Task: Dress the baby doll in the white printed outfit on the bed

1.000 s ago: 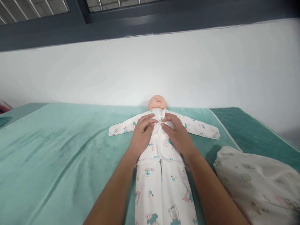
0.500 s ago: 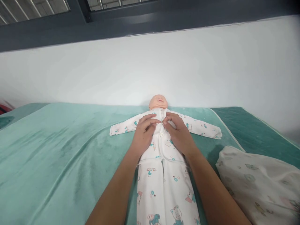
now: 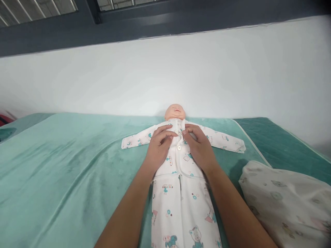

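A baby doll lies on its back, dressed in a white, animal-printed baby jacket with its sleeves spread to both sides. At the chest my left hand has its thumb and bent fingers on the jacket's left front, beside an upper button. My right hand pinches the right front edge between thumb and forefinger. A lower button shows between my hands. Matching printed trousers stretch below the jacket toward me.
The doll rests on a light green blanket against a white wall. A darker green cover lies at the right. Near the right forearm is a bunched white printed cloth. A dark ledge runs above.
The right hand's fingertips have shifted slightly right, away from the left fingers, with the jacket edge. The upper button now shows between the hands. The doll has stayed in place.
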Motion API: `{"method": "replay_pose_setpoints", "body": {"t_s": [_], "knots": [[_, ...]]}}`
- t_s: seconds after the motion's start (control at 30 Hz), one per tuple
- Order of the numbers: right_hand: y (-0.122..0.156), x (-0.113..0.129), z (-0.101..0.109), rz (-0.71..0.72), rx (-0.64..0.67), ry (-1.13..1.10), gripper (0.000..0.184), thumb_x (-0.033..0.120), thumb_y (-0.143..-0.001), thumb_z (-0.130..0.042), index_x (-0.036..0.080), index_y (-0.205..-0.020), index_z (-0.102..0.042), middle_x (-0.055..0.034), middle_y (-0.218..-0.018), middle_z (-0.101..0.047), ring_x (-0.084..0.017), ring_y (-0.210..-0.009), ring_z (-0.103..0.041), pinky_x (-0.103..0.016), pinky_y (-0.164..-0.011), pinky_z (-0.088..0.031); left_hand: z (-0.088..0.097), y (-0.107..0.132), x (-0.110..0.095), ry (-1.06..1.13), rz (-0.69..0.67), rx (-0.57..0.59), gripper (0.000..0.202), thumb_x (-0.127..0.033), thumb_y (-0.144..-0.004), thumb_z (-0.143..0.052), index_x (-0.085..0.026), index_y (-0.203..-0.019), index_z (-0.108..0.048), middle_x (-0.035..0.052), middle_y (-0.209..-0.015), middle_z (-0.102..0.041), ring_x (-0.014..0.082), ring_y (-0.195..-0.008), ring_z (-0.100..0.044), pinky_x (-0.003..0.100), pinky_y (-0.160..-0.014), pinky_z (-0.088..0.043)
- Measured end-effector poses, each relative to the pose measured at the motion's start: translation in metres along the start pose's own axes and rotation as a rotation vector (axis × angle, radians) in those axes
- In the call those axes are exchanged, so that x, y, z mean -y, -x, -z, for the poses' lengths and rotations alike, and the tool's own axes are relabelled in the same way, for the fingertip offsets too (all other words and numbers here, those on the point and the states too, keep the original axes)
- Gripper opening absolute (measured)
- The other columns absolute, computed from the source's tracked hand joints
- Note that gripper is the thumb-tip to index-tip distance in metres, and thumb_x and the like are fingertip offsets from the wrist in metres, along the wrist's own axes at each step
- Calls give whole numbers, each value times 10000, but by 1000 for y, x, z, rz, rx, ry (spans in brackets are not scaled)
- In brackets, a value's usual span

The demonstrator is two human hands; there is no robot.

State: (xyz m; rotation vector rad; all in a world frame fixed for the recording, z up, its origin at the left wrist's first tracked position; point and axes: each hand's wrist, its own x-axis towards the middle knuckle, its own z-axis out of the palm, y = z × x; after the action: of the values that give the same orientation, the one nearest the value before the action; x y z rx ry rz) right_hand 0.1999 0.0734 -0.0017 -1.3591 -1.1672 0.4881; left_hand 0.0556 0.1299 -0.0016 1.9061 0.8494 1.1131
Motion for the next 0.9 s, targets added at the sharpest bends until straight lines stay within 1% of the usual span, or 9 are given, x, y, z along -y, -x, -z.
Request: {"method": "replay_pose_setpoints", "body": {"t_s": [0.1,0.17,0.23,0.33,0.4,0.5,0.6,0.73,0.9], "knots": [[0,1,0,14,-20,-12,92,309,-863,-564,237,-844,-619,9,-1203,-614,-197,-1170,-532,-377,-1032,-354,1,1,-2,10,-4,10,238,-142,-864,-493,-240,-841,-708,13,-1312,-593,208,-1268,-502,405,-1112,-355],[1,1,-1,37,-49,-25,80,294,-853,-579,234,-827,-626,-1,-1201,-610,-192,-1181,-529,-365,-1038,-357,3,2,-5,8,-7,40,232,-131,-851,-493,-231,-799,-696,13,-1314,-595,212,-1280,-489,406,-1093,-366],[1,2,-1,55,-86,-44,117,300,-856,-582,223,-777,-623,-16,-1211,-602,-193,-1201,-525,-358,-1041,-360,7,3,-8,8,-7,90,214,-135,-844,-502,-227,-786,-687,11,-1338,-582,221,-1308,-463,406,-1075,-379],[2,4,0,68,-125,-71,230,322,-867,-583,204,-669,-577,-27,-1219,-599,-199,-1209,-531,-355,-1026,-372,15,3,-14,34,7,211,162,-174,-855,-533,-227,-797,-674,3,-1403,-535,233,-1362,-415,404,-1073,-387],[2,5,1,67,-117,-65,301,335,-875,-579,197,-609,-549,-23,-1214,-609,-202,-1206,-536,-356,-1015,-375,20,2,-17,37,22,290,126,-210,-862,-562,-227,-791,-664,-5,-1446,-495,240,-1390,-386,405,-1078,-388],[3,6,3,65,-14,2,364,356,-893,-560,203,-563,-567,-4,-1190,-637,-208,-1208,-532,-374,-1017,-361,24,1,-19,10,37,355,88,-270,-849,-630,-225,-778,-655,-12,-1490,-443,257,-1407,-361,415,-1074,-398],[2,7,3,77,76,91,380,362,-903,-549,217,-555,-595,13,-1180,-650,-212,-1221,-514,-392,-1034,-339,24,1,-18,5,29,371,109,-308,-837,-669,-226,-767,-652,-21,-1494,-433,255,-1414,-350,422,-1097,-383],[2,7,3,97,63,144,373,356,-912,-535,224,-571,-610,22,-1202,-643,-209,-1218,-512,-400,-1038,-338,22,2,-17,-3,8,351,127,-296,-839,-669,-221,-740,-642,-25,-1474,-454,239,-1416,-351,436,-1147,-327],[3,7,3,138,99,193,373,353,-913,-531,224,-572,-606,11,-1238,-635,-221,-1248,-494,-414,-1039,-347,21,2,-16,-13,-6,337,107,-220,-830,-643,-210,-726,-621,-17,-1464,-463,233,-1391,-389,438,-1155,-321]]}}
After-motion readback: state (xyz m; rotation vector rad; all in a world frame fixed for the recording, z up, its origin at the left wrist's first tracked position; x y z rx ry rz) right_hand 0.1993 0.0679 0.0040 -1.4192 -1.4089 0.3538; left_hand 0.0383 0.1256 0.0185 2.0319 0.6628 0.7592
